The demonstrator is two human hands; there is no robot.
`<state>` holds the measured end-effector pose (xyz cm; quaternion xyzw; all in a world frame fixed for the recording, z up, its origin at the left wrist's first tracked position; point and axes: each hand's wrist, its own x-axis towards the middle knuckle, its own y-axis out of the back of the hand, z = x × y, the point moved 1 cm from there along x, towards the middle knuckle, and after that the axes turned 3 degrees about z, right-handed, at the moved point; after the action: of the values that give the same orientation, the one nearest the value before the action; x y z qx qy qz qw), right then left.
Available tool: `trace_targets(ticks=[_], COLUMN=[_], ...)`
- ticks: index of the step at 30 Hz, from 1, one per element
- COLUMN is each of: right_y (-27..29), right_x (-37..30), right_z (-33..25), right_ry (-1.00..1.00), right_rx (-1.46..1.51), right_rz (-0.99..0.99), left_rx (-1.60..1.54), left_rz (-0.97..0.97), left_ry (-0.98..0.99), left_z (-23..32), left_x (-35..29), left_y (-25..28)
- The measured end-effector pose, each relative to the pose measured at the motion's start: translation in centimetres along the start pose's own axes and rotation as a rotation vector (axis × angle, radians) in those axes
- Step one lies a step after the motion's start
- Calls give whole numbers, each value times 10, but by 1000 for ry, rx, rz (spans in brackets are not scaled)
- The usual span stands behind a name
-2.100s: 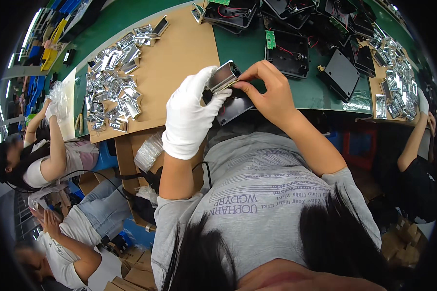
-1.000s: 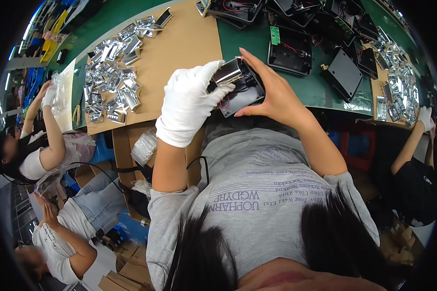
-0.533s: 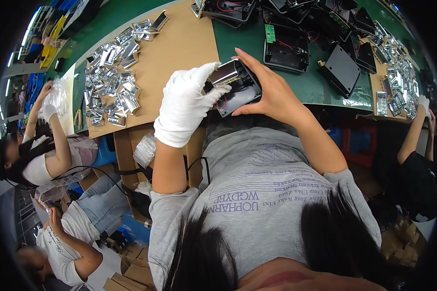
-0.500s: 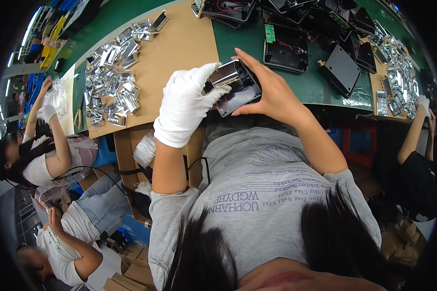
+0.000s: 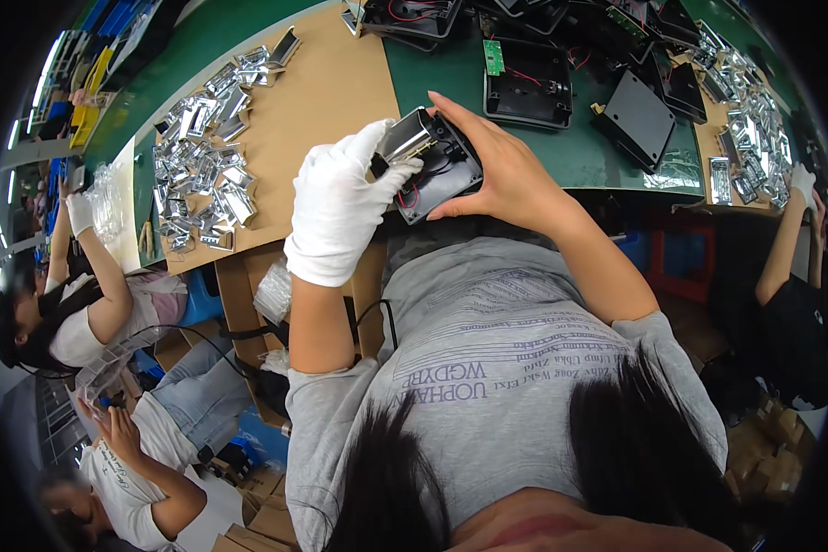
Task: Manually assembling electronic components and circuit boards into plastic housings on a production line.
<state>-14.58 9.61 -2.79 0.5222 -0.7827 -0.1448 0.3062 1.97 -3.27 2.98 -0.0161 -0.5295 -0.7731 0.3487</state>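
The gloved left hand (image 5: 336, 195) is clamped on a shiny silver metal part (image 5: 405, 136), its fingertips at the far end and its thumb on the near side. The bare right hand (image 5: 513, 175) grips the open black housing (image 5: 449, 177) from the right, fingers over its far edge and thumb along its near edge. The metal part lies at the housing's far left portion, against or within it; whether it is seated cannot be told. A red wire (image 5: 410, 199) shows inside the housing, just below the left thumb. Both pieces are held in front of the grey shirt (image 5: 515, 322), near the table's front edge. Just beyond the grip spreads a brown sheet (image 5: 327, 97), which continues to its left, with the green tabletop (image 5: 432, 78) beyond and to the right. Farther right of the grip, an open black case (image 5: 529, 97) has a green circuit board (image 5: 494, 57) at its left corner; right of that, another case (image 5: 637, 121) lies tilted, flat face up. Well left of the grip is a heap of silver parts (image 5: 204, 175); well to the right lies a second silver heap (image 5: 754, 120), near a co-worker's gloved hand (image 5: 803, 181).
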Motion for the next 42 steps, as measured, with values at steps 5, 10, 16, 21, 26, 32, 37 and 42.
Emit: trace_targets(ticks=[5, 10, 16, 21, 26, 32, 37, 42], right_y=[0, -3, -3, -2, -1, -5, 0, 5], right_x=[-1, -2, -1, -1, -3, -2, 1, -12], right_z=[-1, 2, 2, 2, 0, 0, -2, -9], right_ry=[-3, 10, 28, 10, 14, 38, 24, 233], right_rx=[-8, -25, -23, -42, -29, -42, 1, 35], right_rz=[-5, 5, 13, 7, 25, 33, 2, 257], left_rx=[113, 382, 568, 382, -151, -119, 10, -240], left_rz=[-126, -288, -383, -315, -281, -541, -684, 110], left_ry=[-11, -2, -2, -53, 260, 372, 364, 217], left_z=[3, 17, 26, 20, -7, -25, -13, 3], left_x=[6, 10, 13, 17, 24, 51, 55, -3], left_y=[1, -6, -13, -3, 2, -12, -10, -20])
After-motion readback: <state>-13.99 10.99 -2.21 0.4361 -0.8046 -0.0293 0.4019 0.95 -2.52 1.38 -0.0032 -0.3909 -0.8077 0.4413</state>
